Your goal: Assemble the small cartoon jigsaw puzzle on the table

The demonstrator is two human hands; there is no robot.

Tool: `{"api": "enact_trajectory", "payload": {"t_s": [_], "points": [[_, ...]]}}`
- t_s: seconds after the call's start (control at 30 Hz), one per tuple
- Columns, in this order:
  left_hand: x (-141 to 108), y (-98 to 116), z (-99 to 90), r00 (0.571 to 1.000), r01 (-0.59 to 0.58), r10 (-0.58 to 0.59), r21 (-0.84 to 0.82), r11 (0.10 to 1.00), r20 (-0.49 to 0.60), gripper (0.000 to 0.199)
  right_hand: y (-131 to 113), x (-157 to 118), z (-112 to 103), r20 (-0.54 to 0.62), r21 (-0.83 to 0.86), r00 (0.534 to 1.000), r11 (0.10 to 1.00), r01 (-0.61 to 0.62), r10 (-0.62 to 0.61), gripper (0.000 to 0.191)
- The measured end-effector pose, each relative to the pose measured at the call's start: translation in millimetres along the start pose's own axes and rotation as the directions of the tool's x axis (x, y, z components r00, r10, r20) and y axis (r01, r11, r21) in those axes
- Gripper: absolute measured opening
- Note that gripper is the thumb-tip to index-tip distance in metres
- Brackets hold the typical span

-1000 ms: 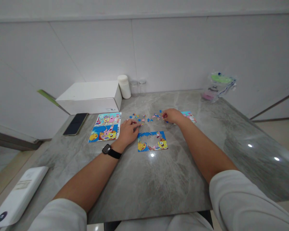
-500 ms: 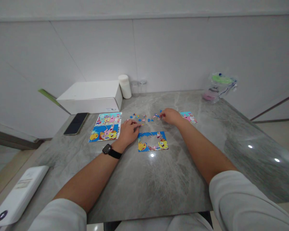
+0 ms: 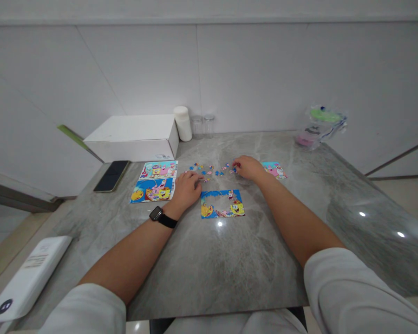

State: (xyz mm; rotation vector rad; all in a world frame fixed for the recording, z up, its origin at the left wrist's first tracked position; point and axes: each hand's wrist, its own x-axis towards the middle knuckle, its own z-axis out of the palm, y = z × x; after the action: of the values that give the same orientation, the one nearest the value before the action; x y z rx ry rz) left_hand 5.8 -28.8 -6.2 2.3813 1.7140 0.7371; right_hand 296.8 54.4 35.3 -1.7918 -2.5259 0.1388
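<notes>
A puzzle (image 3: 237, 209) with its border joined and a gap in the middle lies on the grey table. Several loose puzzle pieces (image 3: 218, 173) are scattered behind it. My left hand (image 3: 188, 188) rests at the left end of the pieces, palm down, fingers apart and no piece visibly held. My right hand (image 3: 248, 168) is at the right end of the pieces, its fingers pinched together over something too small to make out. A printed picture sheet (image 3: 153, 189) lies left of my left hand, and a smaller colourful card (image 3: 275, 170) lies partly behind my right wrist.
A black phone (image 3: 112, 176) lies at the left, before a white box (image 3: 132, 139). A white bottle (image 3: 183, 124) and two clear glasses (image 3: 209, 126) stand along the wall. A plastic bag (image 3: 318, 127) sits at the back right, and a white device (image 3: 31, 276) is at the near left.
The view has shifted slightly. Both hands stay in nearly the same places, with only small finger movement at the right hand among the pieces.
</notes>
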Motion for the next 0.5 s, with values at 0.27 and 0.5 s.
{"api": "enact_trajectory", "payload": {"t_s": [0.27,0.5], "points": [[2,-5,-1.5,0.952,0.158,-0.164,-0.045,0.986,-0.259,0.072,-9,-2,6,0.009,0.004,0.998,0.998,0.059,-0.059,0.035],[5,-15,-5.0,0.94,0.212,-0.211,-0.023,0.977,-0.267,0.088,-5,-2,4,-0.051,0.034,0.998,0.999,0.031,-0.03,0.035]]}}
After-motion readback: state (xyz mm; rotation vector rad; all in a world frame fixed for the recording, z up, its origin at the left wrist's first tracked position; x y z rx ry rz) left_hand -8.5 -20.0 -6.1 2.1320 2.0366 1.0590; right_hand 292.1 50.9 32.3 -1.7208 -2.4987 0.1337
